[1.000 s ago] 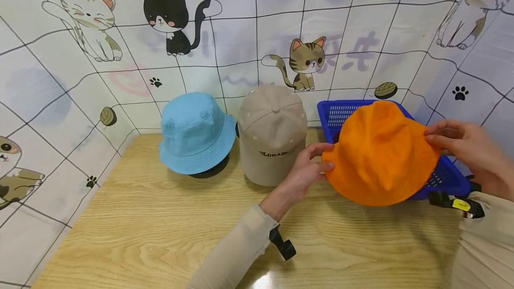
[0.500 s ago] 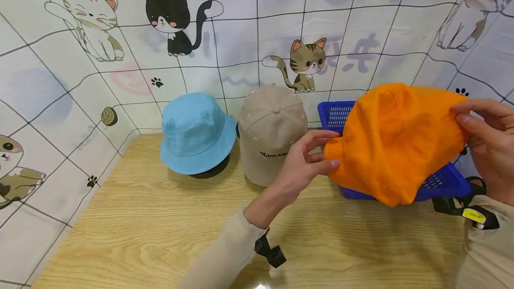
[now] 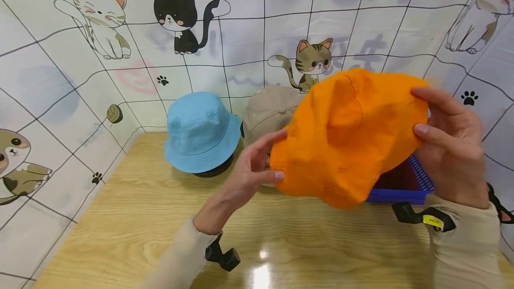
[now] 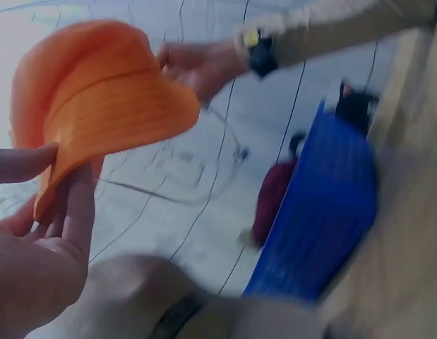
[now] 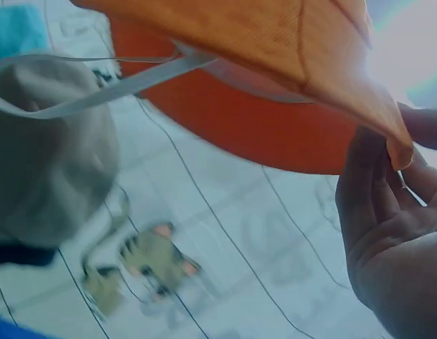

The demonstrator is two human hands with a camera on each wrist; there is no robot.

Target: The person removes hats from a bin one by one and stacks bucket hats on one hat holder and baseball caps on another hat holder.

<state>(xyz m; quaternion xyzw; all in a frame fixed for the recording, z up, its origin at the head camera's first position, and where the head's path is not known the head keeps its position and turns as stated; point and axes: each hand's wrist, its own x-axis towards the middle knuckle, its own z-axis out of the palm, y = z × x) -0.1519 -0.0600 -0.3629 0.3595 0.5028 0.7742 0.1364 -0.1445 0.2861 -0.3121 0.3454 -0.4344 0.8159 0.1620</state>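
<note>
An orange bucket hat (image 3: 349, 137) is held up above the table between both hands, its crown creased and its brim bent. My left hand (image 3: 245, 173) pinches the brim at its left side, thumb on the near face. On the opposite side my right hand (image 3: 453, 142) grips the brim between thumb and fingers. A white strap (image 5: 140, 81) hangs from the hat's underside in the right wrist view. Behind the hat, a beige baseball cap (image 3: 267, 110) is partly covered. A light blue bucket hat (image 3: 202, 130) sits farther left on a dark support.
A blue plastic basket (image 3: 397, 196) stands at the right, mostly hidden by the orange hat. Something dark red (image 4: 271, 201) shows at the basket's opening in the left wrist view. A cat-patterned wall covering (image 3: 241, 26) bounds the wooden table (image 3: 132, 217) behind and at the sides.
Both hands have lifted the orange hat from over the basket and carried it left, toward the beige cap. Its right side has tilted up. The blue hat and beige cap stay put.
</note>
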